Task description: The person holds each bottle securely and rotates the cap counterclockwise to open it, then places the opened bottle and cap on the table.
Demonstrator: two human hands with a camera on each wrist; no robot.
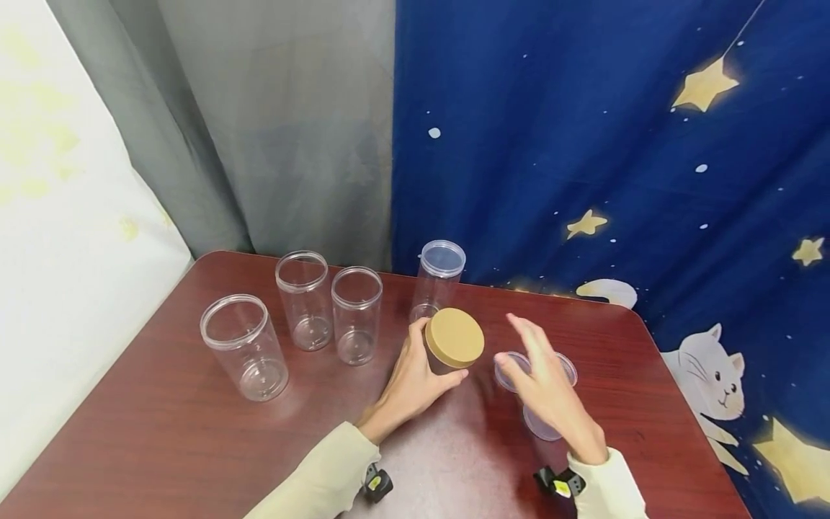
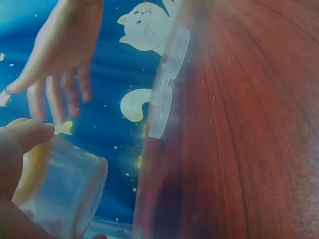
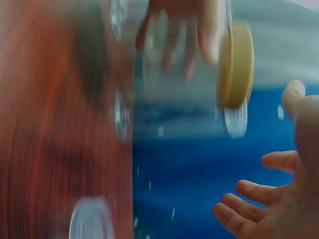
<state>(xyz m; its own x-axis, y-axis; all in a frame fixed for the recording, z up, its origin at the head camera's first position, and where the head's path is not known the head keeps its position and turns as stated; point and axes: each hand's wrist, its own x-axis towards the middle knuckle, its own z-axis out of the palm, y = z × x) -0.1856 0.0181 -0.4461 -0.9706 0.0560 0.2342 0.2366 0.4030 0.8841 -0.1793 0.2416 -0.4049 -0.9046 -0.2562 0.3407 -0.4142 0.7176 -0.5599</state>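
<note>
My left hand (image 1: 411, 382) grips a clear plastic jar (image 2: 70, 184) around its side, thumb and fingers just below its tan lid (image 1: 456, 337). The jar is held up over the table, and in the right wrist view the tan lid (image 3: 240, 64) sits on its mouth. To the right, my right hand (image 1: 550, 389) is raised with fingers spread and nothing in them, apart from the jar. Below it, several clear round lids (image 1: 542, 427) lie flat on the table, partly hidden by that hand.
Three open clear jars (image 1: 262, 378) stand on the left of the dark red table (image 1: 149, 425). Behind the held jar stands another clear jar (image 1: 443, 258) with a clear lid on top. A grey curtain (image 1: 292, 130) and a blue starry curtain (image 1: 519, 144) hang along the back edge.
</note>
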